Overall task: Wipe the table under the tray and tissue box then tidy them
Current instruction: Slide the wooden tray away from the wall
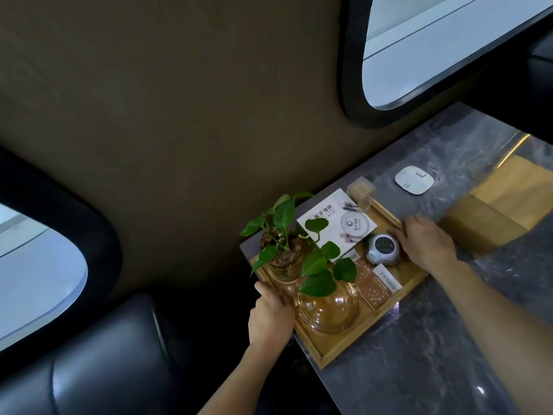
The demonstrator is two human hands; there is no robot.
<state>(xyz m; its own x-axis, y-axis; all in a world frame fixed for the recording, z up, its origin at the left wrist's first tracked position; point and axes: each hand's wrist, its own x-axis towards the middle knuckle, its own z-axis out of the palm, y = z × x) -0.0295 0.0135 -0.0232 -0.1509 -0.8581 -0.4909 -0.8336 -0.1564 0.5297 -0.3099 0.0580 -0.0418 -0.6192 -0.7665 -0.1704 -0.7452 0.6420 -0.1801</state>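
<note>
A wooden tray [353, 342] lies at the left end of a grey marble table [425, 354], against the wall. It carries a leafy plant in a glass jar [284, 262], a clear amber glass dish [326, 310], a white tissue box [336, 224], a small round silver object [383, 250], paper packets [374, 287] and a small clear box [360, 190]. My left hand [270, 319] grips the tray's left rim beside the glass dish. My right hand [425, 241] holds the tray's right rim next to the silver object.
A white rounded-square pad [414, 179] lies on the table beyond the tray. A yellowish patch [496, 211] covers the table at the right. A dark leather seat [104, 354] is at lower left. Two dark-framed windows sit in the brown wall.
</note>
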